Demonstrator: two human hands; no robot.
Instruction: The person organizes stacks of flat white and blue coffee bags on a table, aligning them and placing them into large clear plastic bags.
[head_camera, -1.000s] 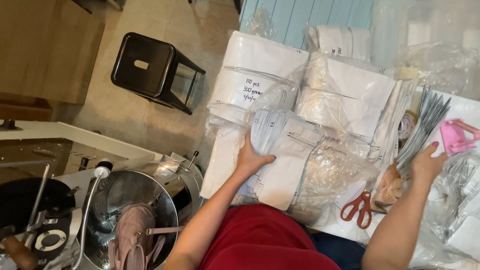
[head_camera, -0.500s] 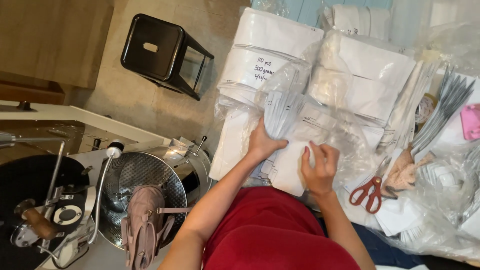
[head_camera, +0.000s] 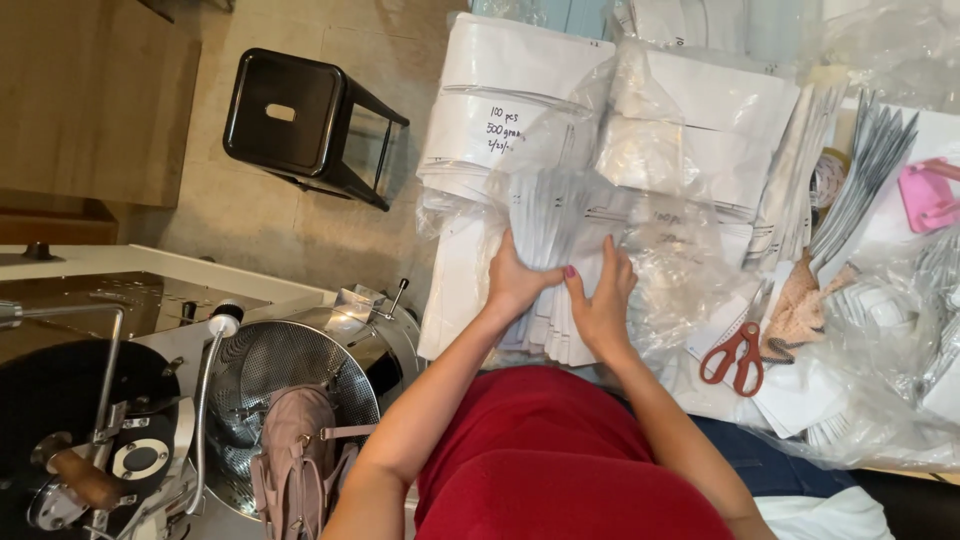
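Left hand (head_camera: 517, 283): flat, fingers together, pressed on the near left part of a stack of white pouches (head_camera: 560, 225); it grips nothing.
Right hand (head_camera: 603, 300): palm down on the near right part of the same stack, fingers spread a little, thumb touching the left thumb; whether any finger curls under a pouch cannot be told.

Stack of white pouches: fanned, lying on the table directly under and beyond both hands, partly inside a clear plastic bag (head_camera: 690, 270) that bunches up to the right of the right hand.

Bundled white pouches (head_camera: 500, 110): banded pile with handwriting on top, just beyond the stack, to the left.
Second bundle in plastic (head_camera: 710, 130): beyond the stack, to the right, touching the first.
Red-handled scissors (head_camera: 733, 357): on the table, near the right hand, to its right.
Grey pouches (head_camera: 865, 175): fanned, well to the right.
Pink tool (head_camera: 928, 195): at the right edge, beside the grey pouches.
Loose clear plastic (head_camera: 880, 380): heaped on the near right of the table.
Black stool (head_camera: 300, 125): on the floor, left of the table.
Steel drum with mesh (head_camera: 285, 375): lower left, a pink handbag (head_camera: 290, 460) lying in it.
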